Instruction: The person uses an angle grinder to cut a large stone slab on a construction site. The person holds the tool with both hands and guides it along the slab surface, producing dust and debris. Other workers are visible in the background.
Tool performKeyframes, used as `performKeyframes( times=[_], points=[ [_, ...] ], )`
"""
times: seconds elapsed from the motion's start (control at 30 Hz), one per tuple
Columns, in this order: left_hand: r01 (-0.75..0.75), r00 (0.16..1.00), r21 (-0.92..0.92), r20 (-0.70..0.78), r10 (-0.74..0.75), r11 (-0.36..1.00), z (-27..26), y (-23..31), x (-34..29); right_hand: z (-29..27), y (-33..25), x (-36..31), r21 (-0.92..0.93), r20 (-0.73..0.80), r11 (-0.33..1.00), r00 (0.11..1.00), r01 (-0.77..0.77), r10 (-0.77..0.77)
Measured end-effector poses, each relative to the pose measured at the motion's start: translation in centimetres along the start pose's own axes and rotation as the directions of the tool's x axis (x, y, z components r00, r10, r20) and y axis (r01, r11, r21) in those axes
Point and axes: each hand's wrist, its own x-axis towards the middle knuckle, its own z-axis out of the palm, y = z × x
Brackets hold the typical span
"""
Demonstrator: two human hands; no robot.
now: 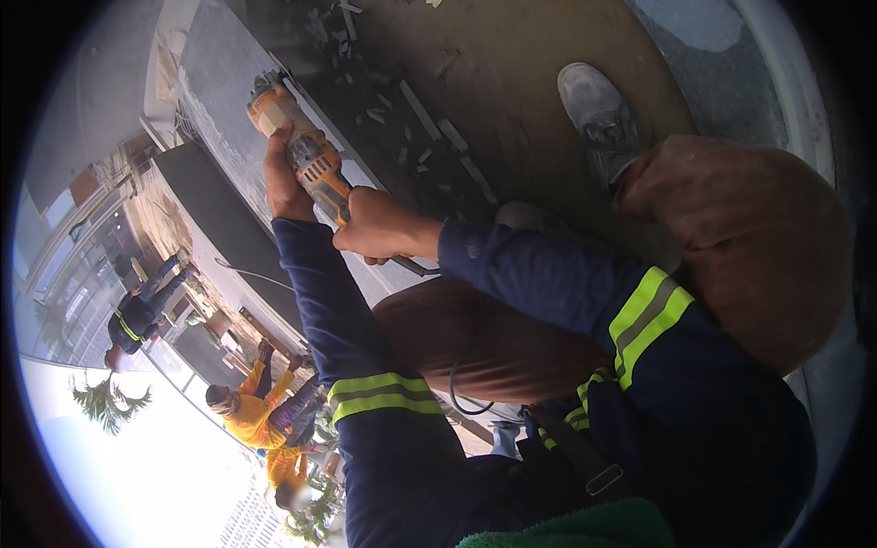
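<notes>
My left hand point(285, 175) is wrapped round the front body of an orange and grey angle grinder point(322, 175). Behind it, my right hand point(388, 226) closes on the rear handle, where a black cord point(416, 267) comes out. The grinder's head point(267, 96) points away from me, at the edge of a grey dusty slab point(224, 68). Whether the disc touches the slab is hidden. Both arms are stretched out in dark blue sleeves with reflective bands.
Broken strips and chips point(422, 114) litter the dark floor point(493, 55) right of the slab. My dusty shoe point(598, 114) and bent knee point(740, 237) are at the right. Farther left are a person in dark clothes point(137, 320) and two people in yellow tops point(251, 418). A thin cable point(251, 273) lies nearby.
</notes>
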Motion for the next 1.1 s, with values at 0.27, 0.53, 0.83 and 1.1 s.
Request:
performKeyframes(
  times=[0.27, 0.53, 0.83, 1.1],
  points=[
    [-0.017, 1.000, -0.018, 0.024, 0.017, 1.000, 0.0, -0.3, -0.4, -0.2, -1.1, -1.7, -0.011, -0.023, 1.000, 1.000, -0.016, 0.015],
    [-0.008, 1.000, -0.024, -0.008, 0.007, 1.000, -0.3, -0.2, -0.1, -0.3, -0.5, -0.5, 0.016, 0.012, 1.000, 1.000, 0.001, -0.002],
    [-0.029, 1.000, 0.018, -0.008, 0.030, 0.999, -0.5, -0.4, 0.6, -0.5, 0.2, 0.9, 0.006, 0.049, 1.000, 0.999, -0.004, 0.003],
    [-0.036, 0.999, 0.005, -0.004, 0.036, 0.999, -0.3, -0.4, -0.1, -0.1, 0.0, -0.4, 0.000, -0.002, 1.000, 1.000, 0.009, -0.009]
  ],
)
